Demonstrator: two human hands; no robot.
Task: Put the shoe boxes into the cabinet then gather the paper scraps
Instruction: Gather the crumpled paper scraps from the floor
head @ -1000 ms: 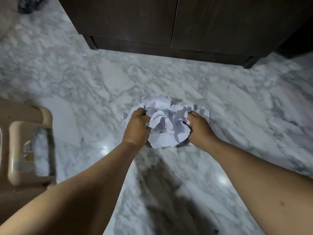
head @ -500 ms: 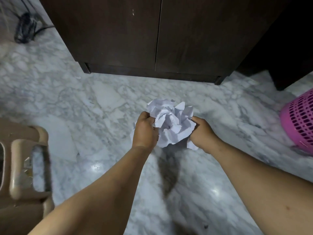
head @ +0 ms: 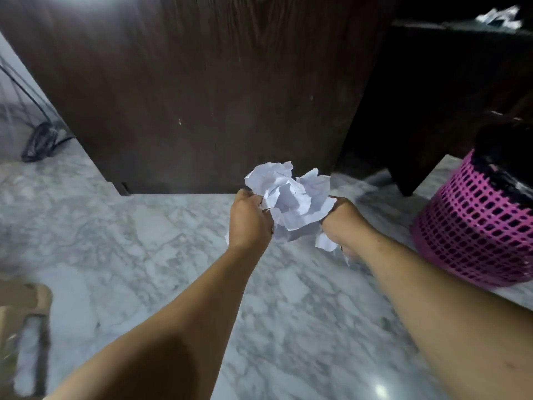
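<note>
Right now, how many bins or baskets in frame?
1: a pink lattice basket with a dark liner, on the marble floor at the right edge, beside the dark cabinet and right of the paper scraps. It is partly cut off; others may lie outside the view.

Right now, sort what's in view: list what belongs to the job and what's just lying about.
Job:
- paper scraps, crumpled, held off the floor
- left hand and right hand, both gripping them
- cabinet, doors closed

Lying about:
- pink basket with black liner
- beige stool
- black cable
</note>
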